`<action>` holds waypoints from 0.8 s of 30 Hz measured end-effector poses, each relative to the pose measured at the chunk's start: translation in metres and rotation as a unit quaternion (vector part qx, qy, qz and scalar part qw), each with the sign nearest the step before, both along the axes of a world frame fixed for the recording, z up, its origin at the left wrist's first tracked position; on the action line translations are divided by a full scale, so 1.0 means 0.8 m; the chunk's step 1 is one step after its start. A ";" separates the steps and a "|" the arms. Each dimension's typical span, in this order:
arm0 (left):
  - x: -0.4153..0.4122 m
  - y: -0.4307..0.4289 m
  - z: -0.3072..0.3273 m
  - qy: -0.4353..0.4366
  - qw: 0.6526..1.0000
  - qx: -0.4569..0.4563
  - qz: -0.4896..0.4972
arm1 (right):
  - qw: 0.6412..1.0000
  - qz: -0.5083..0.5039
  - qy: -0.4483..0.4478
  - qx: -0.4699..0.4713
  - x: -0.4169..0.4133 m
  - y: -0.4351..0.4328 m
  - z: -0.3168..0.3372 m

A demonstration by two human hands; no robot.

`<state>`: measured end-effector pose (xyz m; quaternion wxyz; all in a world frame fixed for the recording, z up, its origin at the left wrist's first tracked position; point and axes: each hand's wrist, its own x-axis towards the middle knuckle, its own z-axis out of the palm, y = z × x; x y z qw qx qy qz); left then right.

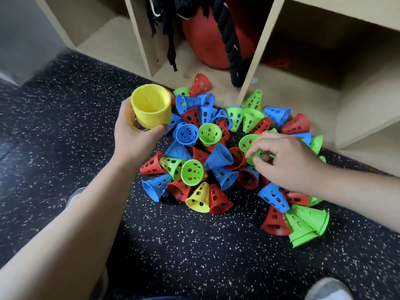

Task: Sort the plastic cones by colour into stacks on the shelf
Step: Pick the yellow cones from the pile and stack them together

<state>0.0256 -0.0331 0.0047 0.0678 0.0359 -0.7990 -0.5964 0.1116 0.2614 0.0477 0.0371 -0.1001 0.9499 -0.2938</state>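
Feed's bright and evenly lit on my end. Shelf (259, 53) compartments go dark at the back. Fisheye bends the edges; bottom-right shoe (329, 289) is blurry.

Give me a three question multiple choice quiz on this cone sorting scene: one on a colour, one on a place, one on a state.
1. What colour is the stack in the left hand? A blue; B yellow; C red.
2. Where does the nested green stack lie? A in the left hand; B on the floor; C on a chair.
3. What is the right hand doing? A lying flat on the floor; B curled, holding nothing; C pinching a green cone in the pile.

Answers: 1 B, the left hand grips a yellow stack. 2 B, it lies on its side on the speckled floor, at the near right of the pile. 3 C, thumb and fingers close on the green cone's rim.
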 end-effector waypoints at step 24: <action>0.056 -0.041 -0.078 -0.034 0.999 -0.028 -0.024 | 0.982 0.007 0.186 -0.009 0.025 -0.091 -0.139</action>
